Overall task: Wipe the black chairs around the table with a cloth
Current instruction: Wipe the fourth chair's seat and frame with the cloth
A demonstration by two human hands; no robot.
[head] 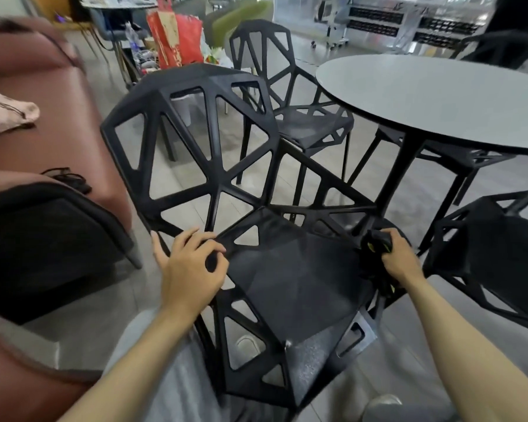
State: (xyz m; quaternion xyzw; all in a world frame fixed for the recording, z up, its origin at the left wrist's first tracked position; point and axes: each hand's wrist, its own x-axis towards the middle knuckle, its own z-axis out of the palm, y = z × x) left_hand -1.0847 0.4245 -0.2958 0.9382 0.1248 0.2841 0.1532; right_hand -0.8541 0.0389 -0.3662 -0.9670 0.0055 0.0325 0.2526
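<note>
Left hand (187, 263) fingers curled on frame of nearest black chair (287, 284); right hand (398, 257) grips dark cloth (375, 254) at seat edge. 4 other black chairs ring 1 round table (439, 95).

I see everything through one wide-angle camera on my head, tilted forward and down. It looks close over the nearest black chair (256, 239), which fills the middle of the picture, with my left hand (189, 266) and right hand (400, 257) reaching in from the bottom edge. The round table (439, 102) sits farther off at upper right, and the edges bend and blur. No second view shares this scene.
</note>
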